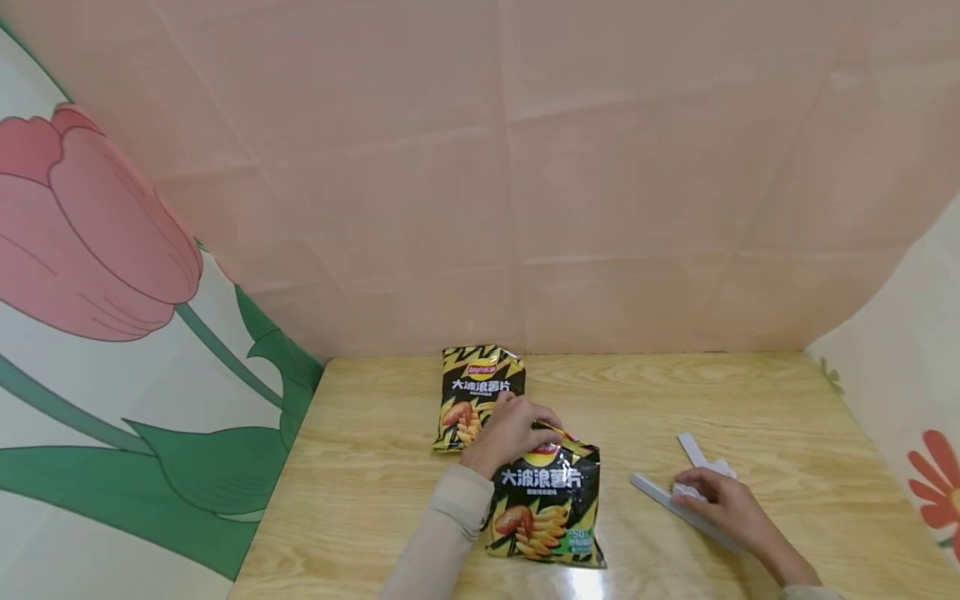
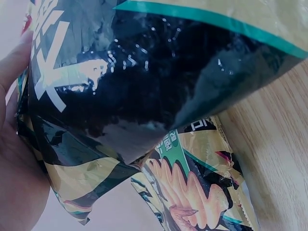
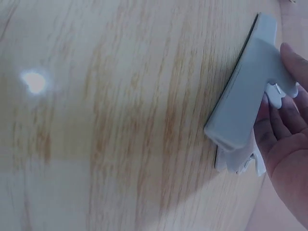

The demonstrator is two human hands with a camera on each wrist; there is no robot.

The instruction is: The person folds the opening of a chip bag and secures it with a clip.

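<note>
My left hand (image 1: 517,429) grips the top edge of a black and yellow potato chip bag (image 1: 543,510), whose printed front faces me. In the left wrist view the thumb and palm of that hand (image 2: 19,163) lie along the side of the glossy bag (image 2: 110,101). To the right, my right hand (image 1: 726,504) pinches the handle of a long pale grey bag clip (image 1: 651,487). Thumb and fingers lie either side of the clip's (image 3: 248,86) scalloped handle in the right wrist view. Close behind it lies a second similar bag clip (image 1: 692,450).
Another chip bag (image 1: 476,371) of the same design lies behind the held one, partly covered by my left hand. Everything is on a light wood-grain table (image 1: 360,483). A plain pinkish cloth (image 1: 525,208) hangs at the back, and flower-printed panels (image 1: 112,225) stand at both sides.
</note>
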